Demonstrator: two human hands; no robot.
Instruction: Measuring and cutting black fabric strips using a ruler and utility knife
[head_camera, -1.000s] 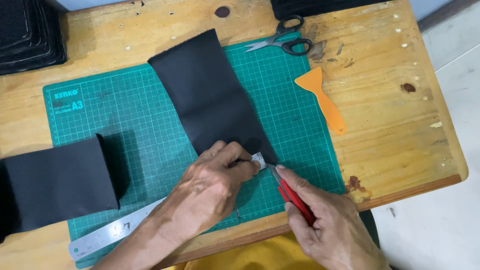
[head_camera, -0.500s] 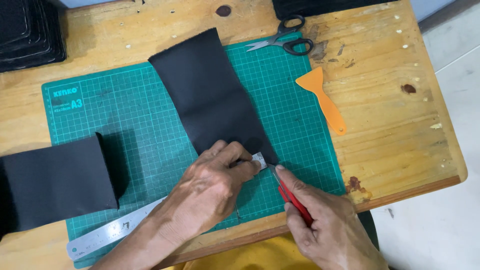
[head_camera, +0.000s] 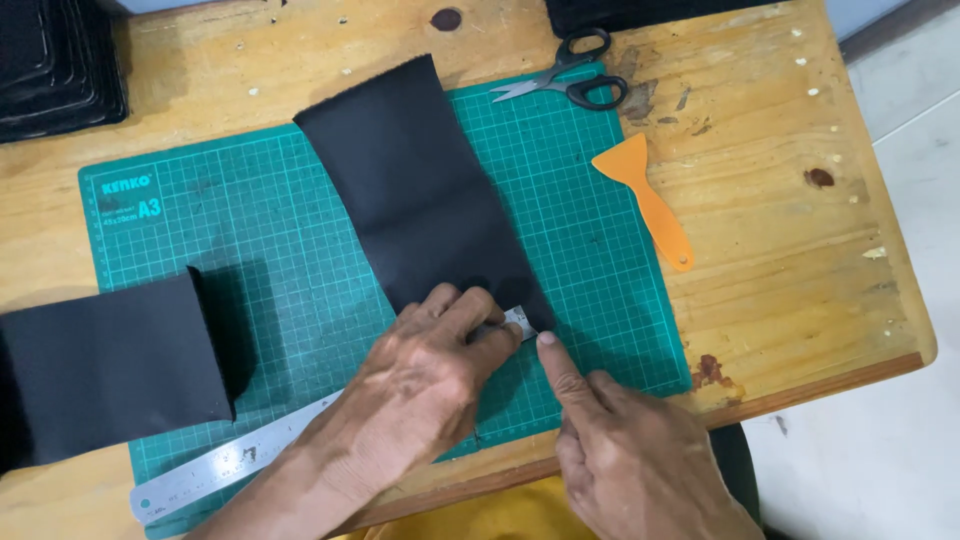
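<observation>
Pressing flat, fingers spread, the left hand (head_camera: 425, 385) pinned the steel ruler (head_camera: 240, 462) across the near end of the black fabric strip (head_camera: 420, 200), which ran away up the green cutting mat (head_camera: 250, 240); the right hand (head_camera: 625, 460), holding nothing, touched a forefinger to the ruler's tip.

Worn wooden table (head_camera: 780, 250) bears a green cutting mat (head_camera: 250, 240); black-handled scissors (head_camera: 575, 80); an orange scraper (head_camera: 645, 195).

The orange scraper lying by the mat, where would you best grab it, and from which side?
Take the orange scraper by its narrow handle, the end nearest the person, coming from the right over bare wooden table. It lies flat with the wide blade toward the scissors, and the handle's slim sides probably suit a pinch. The green cutting mat crowds its left side.
</observation>
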